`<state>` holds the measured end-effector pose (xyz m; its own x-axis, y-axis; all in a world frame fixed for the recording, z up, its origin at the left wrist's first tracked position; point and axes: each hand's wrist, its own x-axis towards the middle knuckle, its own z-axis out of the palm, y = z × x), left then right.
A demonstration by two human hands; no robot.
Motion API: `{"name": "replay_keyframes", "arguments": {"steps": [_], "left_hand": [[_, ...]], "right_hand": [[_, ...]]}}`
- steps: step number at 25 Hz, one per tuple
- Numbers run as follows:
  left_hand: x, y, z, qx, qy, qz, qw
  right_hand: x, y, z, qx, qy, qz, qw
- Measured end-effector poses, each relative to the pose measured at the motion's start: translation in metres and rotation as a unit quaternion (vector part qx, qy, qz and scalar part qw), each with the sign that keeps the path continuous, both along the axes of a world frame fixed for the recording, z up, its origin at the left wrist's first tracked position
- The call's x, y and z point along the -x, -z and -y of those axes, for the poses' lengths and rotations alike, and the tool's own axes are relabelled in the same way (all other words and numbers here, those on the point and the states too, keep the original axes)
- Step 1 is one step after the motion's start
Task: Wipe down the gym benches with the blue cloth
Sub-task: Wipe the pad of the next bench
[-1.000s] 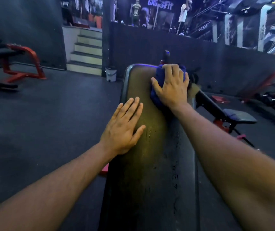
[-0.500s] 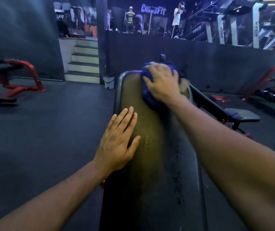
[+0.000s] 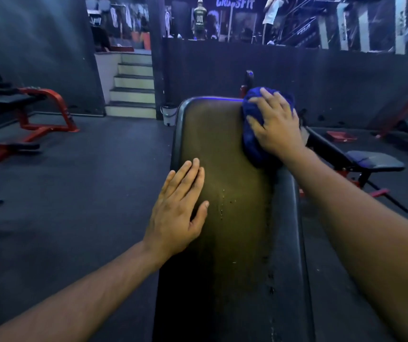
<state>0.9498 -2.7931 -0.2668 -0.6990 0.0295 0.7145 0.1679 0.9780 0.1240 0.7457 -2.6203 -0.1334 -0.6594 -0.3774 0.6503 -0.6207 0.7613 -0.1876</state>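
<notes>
Spread across the blue cloth (image 3: 255,144), the right hand (image 3: 276,127) presses the bunched fabric onto the bench (image 3: 225,149); its fingers lie over the top of the wad and the thumb runs along the near side, so the cloth is pinned under the palm, and whether the fingers curl round it cannot be told. The cloth sits at the far right corner of the bench pad, lapping over the pad's right edge. The left hand (image 3: 180,208) lies flat on the bench with straight fingers close together, holding nothing, at the pad's left edge and nearer the camera than the cloth. Small wet specks dot the pad between the two hands and trail down its right side.

Beyond the far end of the bench stands a small white bucket (image 3: 169,114), just left of the pad's corner, with pale steps (image 3: 133,90) behind it. A red-framed machine (image 3: 32,114) stands well left of the bench. To the right of the bench is a second bench (image 3: 371,162) with a dark seat on a red frame, and past it a red tray (image 3: 341,136) on the floor.
</notes>
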Motion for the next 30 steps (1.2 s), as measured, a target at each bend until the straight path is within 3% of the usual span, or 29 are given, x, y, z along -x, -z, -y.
{"name": "replay_keyframes", "arguments": {"steps": [2, 5, 8, 13, 17, 21, 23, 27, 30], "left_hand": [[-0.001, 0.001, 0.0, -0.017, 0.014, -0.015, 1.0], [-0.002, 0.002, 0.001, -0.06, 0.041, -0.027, 0.997], [-0.003, 0.004, 0.002, -0.094, 0.066, -0.041, 0.993], [0.001, 0.005, 0.002, -0.064, 0.062, -0.005, 0.996], [0.001, 0.007, 0.007, -0.058, 0.064, -0.006, 0.996], [-0.002, 0.002, 0.007, -0.05, 0.043, 0.004, 0.998], [-0.011, -0.003, -0.004, -0.049, 0.013, 0.026, 0.998], [-0.041, 0.021, -0.043, 0.008, -0.064, 0.08, 0.995], [-0.044, 0.025, -0.047, 0.032, -0.059, 0.066, 0.996]], "right_hand": [[-0.002, -0.017, 0.044, -0.023, -0.011, -0.008, 1.0], [-0.033, -0.006, 0.088, -0.086, -0.115, -0.052, 0.988], [-0.054, 0.025, 0.05, -0.116, -0.166, -0.086, 0.975], [-0.023, 0.032, -0.036, -0.035, -0.078, -0.04, 0.996], [-0.002, -0.009, 0.021, -0.007, -0.006, -0.009, 1.0], [-0.037, -0.007, 0.077, -0.101, -0.113, -0.025, 0.988], [-0.054, -0.007, 0.051, -0.098, -0.168, -0.026, 0.98], [-0.09, 0.025, -0.043, 0.056, -0.161, -0.057, 0.984], [-0.11, 0.075, -0.07, -0.015, -0.087, -0.074, 0.993]]}}
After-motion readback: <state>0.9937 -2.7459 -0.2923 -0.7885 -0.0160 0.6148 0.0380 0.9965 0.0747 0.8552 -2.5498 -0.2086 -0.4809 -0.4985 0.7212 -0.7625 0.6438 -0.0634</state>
